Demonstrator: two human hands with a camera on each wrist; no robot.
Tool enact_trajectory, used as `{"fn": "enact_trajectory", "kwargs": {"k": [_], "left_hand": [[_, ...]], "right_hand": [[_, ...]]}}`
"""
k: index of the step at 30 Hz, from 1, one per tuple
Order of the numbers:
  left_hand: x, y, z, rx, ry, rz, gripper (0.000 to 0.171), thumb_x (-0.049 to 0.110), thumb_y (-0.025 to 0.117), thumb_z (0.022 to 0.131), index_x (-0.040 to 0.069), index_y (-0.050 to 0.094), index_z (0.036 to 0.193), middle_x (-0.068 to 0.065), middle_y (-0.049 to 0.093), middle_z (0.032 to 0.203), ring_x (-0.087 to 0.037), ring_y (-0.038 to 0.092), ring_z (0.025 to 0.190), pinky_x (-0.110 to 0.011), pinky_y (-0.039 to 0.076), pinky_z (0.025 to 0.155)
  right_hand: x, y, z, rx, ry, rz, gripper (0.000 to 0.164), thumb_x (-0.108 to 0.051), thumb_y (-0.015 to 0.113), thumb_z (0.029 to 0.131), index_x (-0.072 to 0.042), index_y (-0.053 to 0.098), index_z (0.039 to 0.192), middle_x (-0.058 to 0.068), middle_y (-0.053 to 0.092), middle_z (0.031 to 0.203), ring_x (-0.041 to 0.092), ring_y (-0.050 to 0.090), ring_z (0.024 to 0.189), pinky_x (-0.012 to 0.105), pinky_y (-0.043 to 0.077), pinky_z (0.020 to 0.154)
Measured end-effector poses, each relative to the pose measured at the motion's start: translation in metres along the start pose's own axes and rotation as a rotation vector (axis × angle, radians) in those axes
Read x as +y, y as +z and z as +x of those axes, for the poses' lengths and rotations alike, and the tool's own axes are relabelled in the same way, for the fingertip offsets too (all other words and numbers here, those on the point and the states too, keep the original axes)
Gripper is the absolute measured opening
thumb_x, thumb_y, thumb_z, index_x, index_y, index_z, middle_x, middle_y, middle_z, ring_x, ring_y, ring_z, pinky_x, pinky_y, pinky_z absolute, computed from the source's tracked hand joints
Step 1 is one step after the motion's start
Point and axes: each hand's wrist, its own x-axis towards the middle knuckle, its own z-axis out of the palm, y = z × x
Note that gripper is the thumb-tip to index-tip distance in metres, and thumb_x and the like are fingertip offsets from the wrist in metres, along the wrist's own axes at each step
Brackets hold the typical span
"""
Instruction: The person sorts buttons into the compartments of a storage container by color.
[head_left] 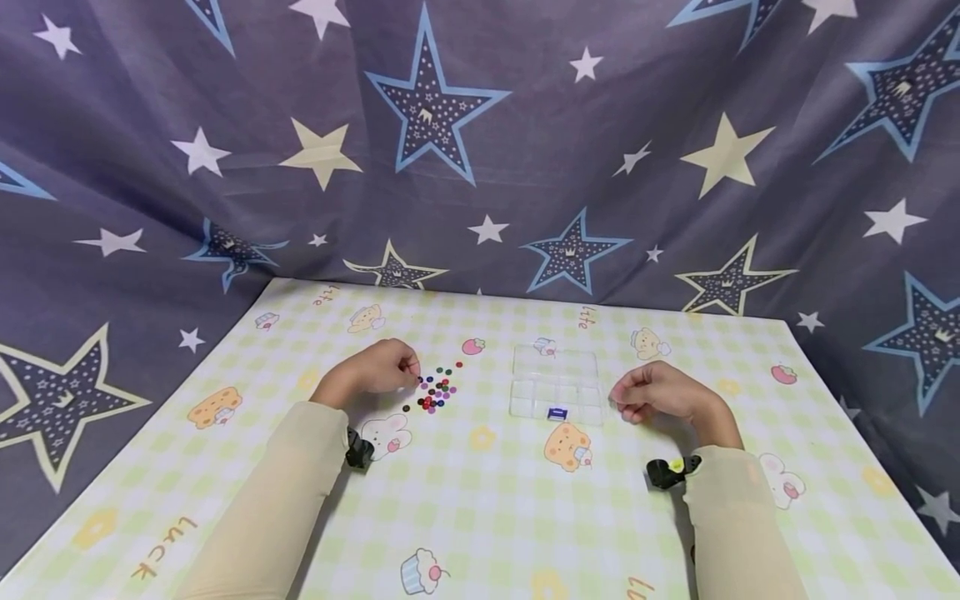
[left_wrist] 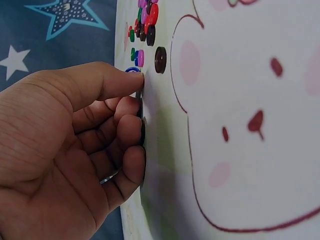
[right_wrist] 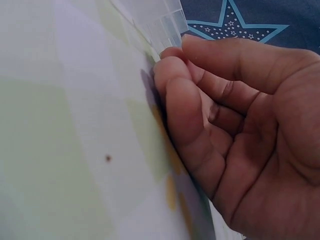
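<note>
On the left of the table my left hand [head_left: 384, 367] is at the edge of a loose group of small colourful buttons [head_left: 438, 390]. In the left wrist view, the thumb and a mostly hidden index finger pinch a blue button [left_wrist: 132, 70], its rim showing above the thumb; the other fingers curl toward the tabletop. A dark brown button [left_wrist: 160, 60] lies just beyond. At the right side of a clear plastic compartment box [head_left: 557, 385], my right hand [head_left: 654, 392] rests with loosely bent fingers. Nothing shows between them; whether they touch the box [right_wrist: 167, 20] I cannot tell.
The box has a blue label or latch [head_left: 557, 413] at its near edge. A green-and-white checked cloth [head_left: 480, 500] with printed cartoons covers the table. Behind it hangs a dark star-patterned curtain [head_left: 480, 192]. A small black camera sits at each wrist.
</note>
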Motion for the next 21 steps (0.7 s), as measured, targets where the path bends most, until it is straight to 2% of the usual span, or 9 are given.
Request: {"fn": "enact_trajectory", "kwargs": {"k": [5,13,21], "left_hand": [[-0.002,0.000,-0.001,0.044,0.007,-0.054,0.003,0.006,0.068,0.093,0.005,0.069,0.090,-0.004,0.061,0.082,-0.017,0.052,0.074,-0.033,0.045,0.072],[-0.001,0.006,0.005,0.115,0.077,-0.145,0.005,0.002,0.067,0.091,0.003,0.071,0.093,-0.003,0.066,0.081,-0.016,0.051,0.068,-0.030,0.044,0.064],[0.015,0.014,0.013,0.130,0.123,-0.180,0.005,0.006,0.068,0.092,0.005,0.072,0.092,-0.004,0.065,0.077,-0.016,0.053,0.066,-0.031,0.046,0.066]], "right_hand": [[0.001,0.000,0.001,-0.001,-0.004,0.004,0.022,-0.009,0.064,0.100,0.011,0.069,0.106,0.013,0.070,0.084,0.017,0.066,0.070,0.032,0.058,0.068],[0.003,-0.001,0.003,-0.019,-0.018,0.012,0.021,-0.006,0.063,0.100,0.013,0.069,0.105,0.012,0.070,0.083,0.016,0.066,0.070,0.032,0.059,0.068],[0.002,-0.001,0.002,-0.002,-0.001,0.011,0.021,-0.009,0.064,0.100,0.011,0.070,0.106,0.013,0.070,0.084,0.017,0.066,0.071,0.032,0.059,0.069]]}}
